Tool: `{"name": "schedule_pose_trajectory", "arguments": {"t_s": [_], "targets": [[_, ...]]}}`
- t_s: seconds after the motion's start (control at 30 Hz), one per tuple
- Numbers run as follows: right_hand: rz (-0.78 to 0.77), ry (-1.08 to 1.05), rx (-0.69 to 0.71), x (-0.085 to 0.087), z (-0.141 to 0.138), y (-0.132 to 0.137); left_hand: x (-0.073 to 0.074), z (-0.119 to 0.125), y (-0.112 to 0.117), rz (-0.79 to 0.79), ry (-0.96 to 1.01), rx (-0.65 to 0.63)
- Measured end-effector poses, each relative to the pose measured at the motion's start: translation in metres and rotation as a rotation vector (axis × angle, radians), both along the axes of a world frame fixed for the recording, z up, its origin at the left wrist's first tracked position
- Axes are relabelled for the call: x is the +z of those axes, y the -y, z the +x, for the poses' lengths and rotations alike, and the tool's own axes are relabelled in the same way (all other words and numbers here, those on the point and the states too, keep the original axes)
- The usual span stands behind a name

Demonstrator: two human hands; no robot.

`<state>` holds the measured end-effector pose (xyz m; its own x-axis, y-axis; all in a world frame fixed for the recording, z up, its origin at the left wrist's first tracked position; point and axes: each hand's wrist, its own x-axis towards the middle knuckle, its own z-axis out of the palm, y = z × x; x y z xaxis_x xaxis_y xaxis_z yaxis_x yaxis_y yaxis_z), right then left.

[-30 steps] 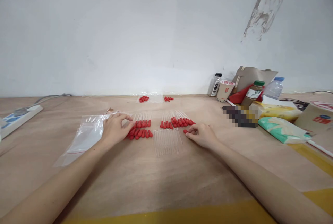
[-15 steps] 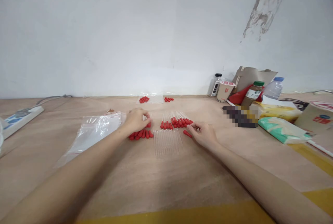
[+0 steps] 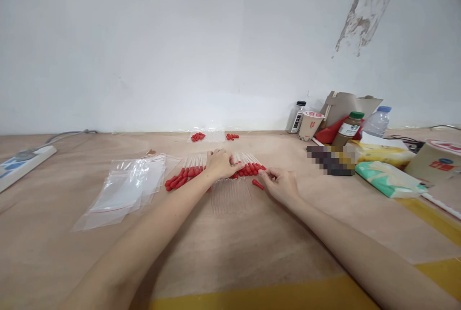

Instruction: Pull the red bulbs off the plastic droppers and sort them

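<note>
Glass dropper tubes with red rubber bulbs lie in rows on a brown table. My left hand (image 3: 221, 164) rests over the right-hand group of red-bulbed droppers (image 3: 252, 170), its fingers curled down onto them. Left of it lies another group of red-bulbed droppers (image 3: 182, 177). A row of bare glass tubes (image 3: 230, 194) lies just in front. My right hand (image 3: 281, 186) sits beside a loose red bulb (image 3: 258, 184), thumb and fingers pinched together near the row's right end; what they hold is hidden.
Clear zip bags (image 3: 126, 187) lie at the left, a white power strip (image 3: 21, 166) further left. More red bulbs (image 3: 199, 136) sit by the wall. Bottles, a paper cup (image 3: 311, 125), a tissue pack (image 3: 385, 178) and boxes crowd the right.
My left hand has moved right, from the left group of droppers to the right-hand group. The left group is now uncovered and spread leftward. My right hand has stayed near the loose bulb.
</note>
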<state>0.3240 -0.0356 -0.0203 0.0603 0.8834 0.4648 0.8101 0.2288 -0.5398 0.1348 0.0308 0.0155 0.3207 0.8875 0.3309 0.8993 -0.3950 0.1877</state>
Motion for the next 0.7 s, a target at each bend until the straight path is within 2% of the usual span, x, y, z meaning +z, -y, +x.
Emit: {"name": "schedule_pose_trajectory", "arguments": {"t_s": [0.2,0.4,0.53,0.63,0.7], "targets": [[0.005,0.003,-0.003,0.002,0.000,0.001,-0.002,0.013,0.001,0.006,0.026,-0.030],[0.027,-0.007,0.004,-0.002,0.001,0.000,-0.001,0.010,0.004,0.028,0.124,0.087],[0.177,-0.076,0.084,-0.007,0.002,-0.005,0.004,-0.014,0.024,0.045,0.187,0.097],[0.392,-0.054,0.139,-0.006,0.000,-0.004,0.006,-0.045,0.048,0.067,0.187,-0.008],[0.494,0.057,0.175,-0.002,-0.004,0.001,0.004,-0.066,0.065,0.134,0.154,-0.159]]}}
